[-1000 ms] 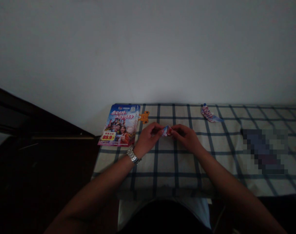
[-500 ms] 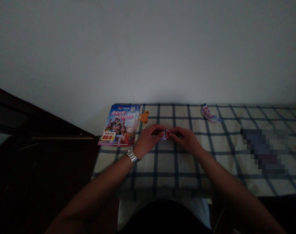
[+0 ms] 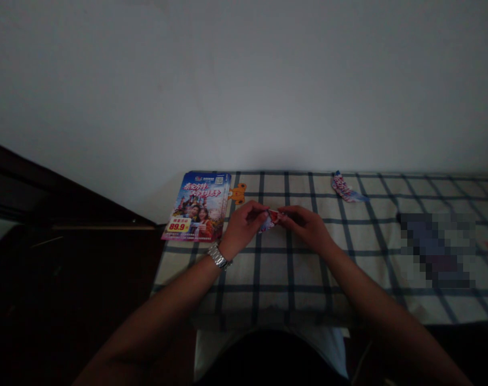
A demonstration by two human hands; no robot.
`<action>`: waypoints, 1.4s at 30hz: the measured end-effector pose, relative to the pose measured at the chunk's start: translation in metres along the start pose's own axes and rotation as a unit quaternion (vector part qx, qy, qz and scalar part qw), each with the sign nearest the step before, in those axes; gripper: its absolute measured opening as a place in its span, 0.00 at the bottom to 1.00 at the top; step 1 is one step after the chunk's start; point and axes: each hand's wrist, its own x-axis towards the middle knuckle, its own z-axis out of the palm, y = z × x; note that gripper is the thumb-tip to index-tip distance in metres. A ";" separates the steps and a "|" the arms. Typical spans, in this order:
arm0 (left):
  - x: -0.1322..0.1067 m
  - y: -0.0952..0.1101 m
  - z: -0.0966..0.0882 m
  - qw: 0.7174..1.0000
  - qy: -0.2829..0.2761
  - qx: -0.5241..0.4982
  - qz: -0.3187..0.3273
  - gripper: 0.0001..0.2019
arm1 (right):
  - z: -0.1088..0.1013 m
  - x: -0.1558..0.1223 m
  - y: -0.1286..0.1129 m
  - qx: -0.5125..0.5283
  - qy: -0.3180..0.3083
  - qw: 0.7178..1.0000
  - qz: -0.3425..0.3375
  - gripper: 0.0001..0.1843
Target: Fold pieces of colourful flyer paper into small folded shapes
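Observation:
A small folded piece of coloured paper [image 3: 271, 219] is pinched between both my hands just above the checked tablecloth [image 3: 292, 268]. My left hand [image 3: 241, 228], with a metal watch on its wrist, grips the paper's left side with closed fingers. Fingertips of my right hand [image 3: 306, 228] pinch its right side. Most of the paper is hidden by my fingers.
A stack of colourful flyers [image 3: 197, 206] lies at the table's far left corner, with a small orange cut-out shape [image 3: 238, 193] beside it. A folded paper strip [image 3: 344, 188] lies near the wall. A blurred-out patch [image 3: 436, 249] covers the table's right side. The wall stands right behind.
My fingers have reworked the small paper: it turned and shifted slightly between both hands. My arms have stayed in place.

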 end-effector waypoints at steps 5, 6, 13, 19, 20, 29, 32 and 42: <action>0.000 0.000 0.000 1.000 -0.010 -0.010 -0.003 0.10 | 0.000 0.000 -0.002 -0.015 0.022 1.000 0.000 0.17; 0.000 0.000 0.001 1.000 -0.013 -0.012 -0.003 0.10 | 0.000 0.000 -0.002 -0.013 0.021 1.000 -0.002 0.17; -0.002 -0.003 0.002 0.999 -0.030 0.012 0.012 0.08 | -0.002 -0.001 0.000 -0.037 0.025 0.999 -0.012 0.16; -0.004 0.004 0.000 0.998 -0.040 0.041 0.037 0.08 | -0.002 -0.001 -0.003 -0.062 0.028 0.997 -0.020 0.15; -0.004 0.006 0.000 0.997 -0.040 0.047 0.041 0.08 | -0.003 -0.001 -0.004 -0.069 0.028 0.997 -0.022 0.15; -0.003 0.004 0.003 0.998 -0.057 0.020 0.013 0.09 | -0.003 -0.003 -0.002 -0.073 0.005 0.997 -0.036 0.15; -0.003 0.001 0.003 0.998 -0.060 -0.005 0.000 0.08 | -0.002 -0.003 -0.002 -0.061 0.004 0.998 -0.029 0.15; -0.002 0.003 0.001 1.000 -0.023 -0.005 0.012 0.07 | -0.003 0.001 0.001 0.028 0.012 1.000 0.006 0.15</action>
